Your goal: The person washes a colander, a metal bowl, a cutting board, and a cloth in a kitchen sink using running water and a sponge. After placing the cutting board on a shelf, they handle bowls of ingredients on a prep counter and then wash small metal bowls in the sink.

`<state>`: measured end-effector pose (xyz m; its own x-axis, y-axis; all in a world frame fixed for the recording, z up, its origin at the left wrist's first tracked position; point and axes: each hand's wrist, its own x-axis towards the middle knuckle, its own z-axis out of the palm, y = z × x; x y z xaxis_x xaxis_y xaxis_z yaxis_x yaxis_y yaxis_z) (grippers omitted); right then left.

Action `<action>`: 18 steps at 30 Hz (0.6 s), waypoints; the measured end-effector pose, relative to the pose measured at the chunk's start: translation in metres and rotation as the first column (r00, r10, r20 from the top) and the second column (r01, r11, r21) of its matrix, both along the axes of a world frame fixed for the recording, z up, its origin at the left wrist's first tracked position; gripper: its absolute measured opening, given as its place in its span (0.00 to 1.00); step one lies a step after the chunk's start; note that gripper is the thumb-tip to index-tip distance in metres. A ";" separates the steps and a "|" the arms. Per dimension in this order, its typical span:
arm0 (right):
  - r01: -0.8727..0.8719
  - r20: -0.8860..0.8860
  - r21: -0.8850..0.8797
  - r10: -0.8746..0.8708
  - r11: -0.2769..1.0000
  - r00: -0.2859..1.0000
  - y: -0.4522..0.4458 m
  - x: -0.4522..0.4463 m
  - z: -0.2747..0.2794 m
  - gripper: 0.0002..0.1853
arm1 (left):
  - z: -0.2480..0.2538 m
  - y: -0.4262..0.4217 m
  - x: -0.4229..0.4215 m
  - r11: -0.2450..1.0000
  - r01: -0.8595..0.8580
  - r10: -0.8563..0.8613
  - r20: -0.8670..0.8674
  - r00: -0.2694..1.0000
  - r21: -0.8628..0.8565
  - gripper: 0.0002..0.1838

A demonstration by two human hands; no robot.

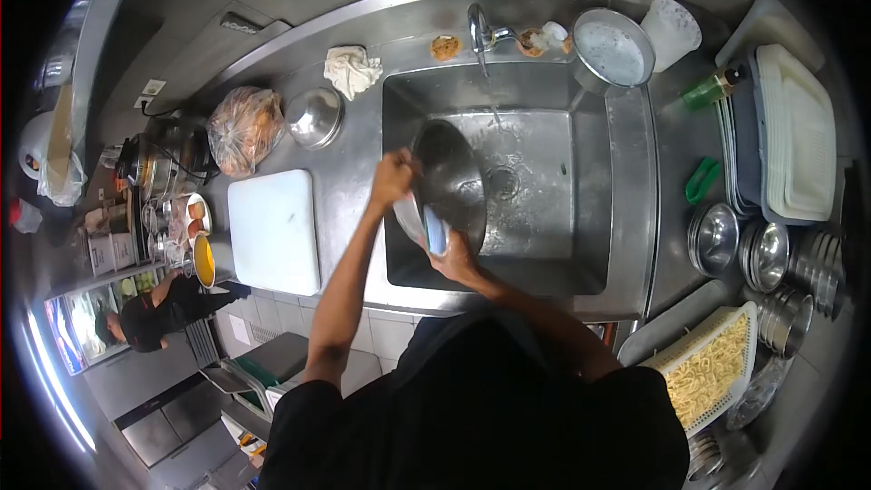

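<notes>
One steel mixing bowl (458,163), tilted steeply on its side, at the left part of the sink (544,191); whether its lower rim touches the basin, cannot tell. Left hand (393,180): grip closed on the bowl's upper left rim. Right hand (456,259): grip narrow, around a pale blue pad (436,231) at the bowl's lower edge; pad material unclear. Water lies on the sink floor. Behind the sink: faucet (477,32), brown scouring pad (445,47) to its left, round basin (612,50) with cloudy liquid to its right, white bucket (673,34) beside that. Left on the steel counter (349,209): crumpled white cloth (352,71), domed metal bowl (315,118), filled plastic bag (245,132), white cutting board (272,231). Far right: stacked white trays (797,132); nearer the person, white basket (749,345) of pale strips
</notes>
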<state>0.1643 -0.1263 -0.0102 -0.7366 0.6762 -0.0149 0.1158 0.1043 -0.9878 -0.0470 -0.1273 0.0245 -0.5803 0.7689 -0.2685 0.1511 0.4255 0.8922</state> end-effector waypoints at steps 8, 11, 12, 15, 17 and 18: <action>-0.178 -0.137 0.190 0.206 0.966 0.969 0.032 -0.004 -0.007 0.21 | 0.103 0.003 0.047 0.956 -0.209 0.110 -0.409 0.906 -0.207 0.09; -0.164 -0.171 -0.023 0.158 0.986 0.973 0.020 -0.017 0.019 0.18 | 0.095 -0.009 0.067 0.939 -0.296 0.189 -0.456 0.870 -0.174 0.08; -0.174 -0.123 -0.029 0.169 0.984 0.978 0.016 -0.018 0.021 0.19 | 0.091 -0.011 0.062 0.938 -0.303 0.196 -0.463 0.864 -0.170 0.08; -0.394 0.013 -0.225 0.407 0.891 0.913 0.012 0.010 0.046 0.29 | 0.081 -0.019 0.045 0.944 -0.243 0.130 -0.424 0.896 -0.224 0.06; -0.514 0.091 -0.295 0.559 0.806 0.824 0.013 0.033 0.028 0.32 | 0.094 -0.025 0.035 0.947 -0.236 0.156 -0.330 0.931 -0.218 0.07; -0.617 0.085 -0.137 0.629 0.775 0.772 0.010 0.042 -0.001 0.34 | 0.101 -0.030 0.034 0.950 -0.233 0.185 -0.229 0.956 -0.208 0.07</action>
